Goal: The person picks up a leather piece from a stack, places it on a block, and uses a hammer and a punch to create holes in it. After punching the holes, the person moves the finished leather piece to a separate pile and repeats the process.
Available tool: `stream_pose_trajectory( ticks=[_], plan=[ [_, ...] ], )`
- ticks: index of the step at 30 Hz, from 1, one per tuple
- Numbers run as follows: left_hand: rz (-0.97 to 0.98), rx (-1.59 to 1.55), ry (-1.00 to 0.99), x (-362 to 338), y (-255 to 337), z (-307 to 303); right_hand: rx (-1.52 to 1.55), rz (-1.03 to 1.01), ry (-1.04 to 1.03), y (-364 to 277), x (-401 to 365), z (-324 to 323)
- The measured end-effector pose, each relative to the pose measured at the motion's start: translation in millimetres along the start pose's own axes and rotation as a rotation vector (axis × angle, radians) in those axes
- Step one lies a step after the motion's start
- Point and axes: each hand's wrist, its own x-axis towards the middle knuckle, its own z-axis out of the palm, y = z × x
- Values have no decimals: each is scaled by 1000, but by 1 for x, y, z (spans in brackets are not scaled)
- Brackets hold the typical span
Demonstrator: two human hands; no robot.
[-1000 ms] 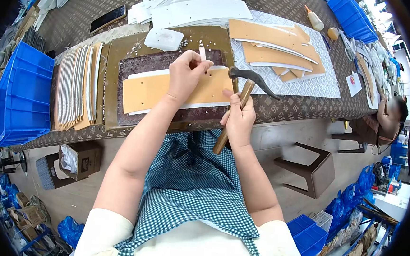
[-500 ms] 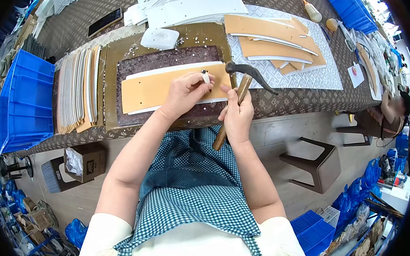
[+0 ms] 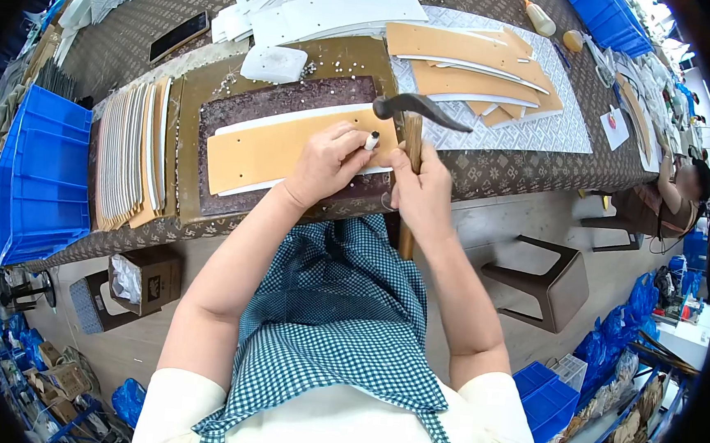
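2 grips: left hand pinch-tight on upright punch, right hand fist-tight on hammer, handle bodyward.

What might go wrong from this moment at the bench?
The hammer in the right hand hangs close to the left hand, whose fingertips pinch the small punch; an off-line blow may hit them. Only that hand seems to press the tan strip down, so it may shift when struck.

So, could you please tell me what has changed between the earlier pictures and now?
The left hand carried the punch from the far edge of the tan strip toward its right end. The right hand swung the hammer upright, head further left. Both grips held; the strip stayed put.
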Motion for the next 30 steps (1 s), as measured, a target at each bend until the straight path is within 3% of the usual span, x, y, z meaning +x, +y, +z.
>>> stream_pose_trajectory(
  ticks=[4, 6, 8, 11, 12, 13, 14, 17, 19, 21, 23, 24, 25, 28, 29, 30],
  plan=[
    [-21, -4, -4, 0, 3, -1, -3, -264, -93, -111, 1, -46],
    [-16, -9, 6, 0, 4, 0, 93, -626, -54, -149, 1, -61],
    [7, -20, 34, 0, 3, 1, 215, -693, -39, -170, -5, -69],
    [-2, -44, 58, 0, 2, 3, 96, -597, -74, -149, -14, -61],
    [-9, -25, 41, -1, 1, 2, -111, -500, -33, -131, -17, -55],
    [-16, -7, 24, -1, 0, 2, -504, -388, -179, -121, -15, -54],
    [-22, 13, 7, -2, 0, 1, -654, -206, -330, -100, -11, -53],
    [-34, -34, 36, -1, 4, 0, -590, -237, -331, -121, -13, -65],
    [-11, -18, 38, 1, 1, -1, -319, -226, -257, -153, -17, -70],
    [-24, -13, 30, -3, 1, 0, -41, -544, -77, -184, -25, -62],
    [-31, -18, 28, -2, 0, 0, 203, -822, -99, -208, -19, -79],
    [-31, -22, 32, -2, 0, 0, 235, -847, -95, -208, -18, -79],
    [-31, -28, 35, -2, 1, 0, 189, -827, -85, -199, -16, -78],
    [-32, -41, 36, -2, 3, -1, -432, -493, -35, -127, -19, -53],
    [-28, -51, 43, -3, 2, 0, -701, -247, -311, -95, -12, -55],
    [-22, -62, 44, -5, 1, 0, -599, -175, -277, -91, -18, -54]
  ],
)
